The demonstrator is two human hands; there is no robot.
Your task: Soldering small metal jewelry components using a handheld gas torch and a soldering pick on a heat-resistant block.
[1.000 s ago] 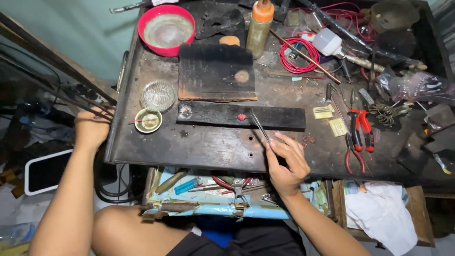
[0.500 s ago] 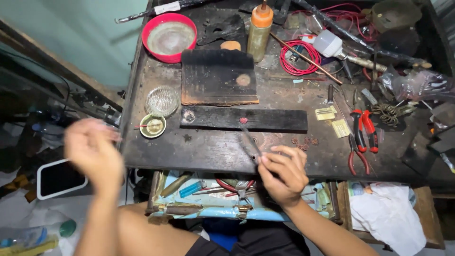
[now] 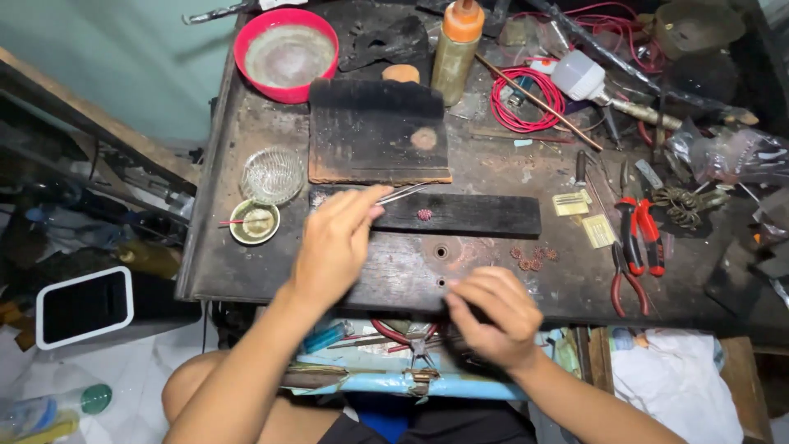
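My left hand (image 3: 335,242) reaches over the dark, worn workbench (image 3: 246,263) and grips thin metal tweezers (image 3: 404,194). Their tips point right, just above a tiny reddish bead cluster (image 3: 424,215) that lies on a long black strip (image 3: 485,215). My right hand (image 3: 493,316) hovers at the bench's front edge with its fingers pinched together; whether anything sits between them is hidden. A few more small reddish pieces (image 3: 532,259) lie on the bench just beyond that hand.
A charred block (image 3: 378,131), a red bowl (image 3: 286,56), an orange-capped bottle (image 3: 456,49) and a red wire coil (image 3: 526,99) stand behind. A glass dish (image 3: 272,175) and small tin (image 3: 254,222) sit left; red-handled pliers (image 3: 637,238) right. An open tool drawer (image 3: 411,345) is below.
My left hand swung in from the far left to the black strip and now holds the tweezers. My right hand, which held them before, drew back to the front edge.
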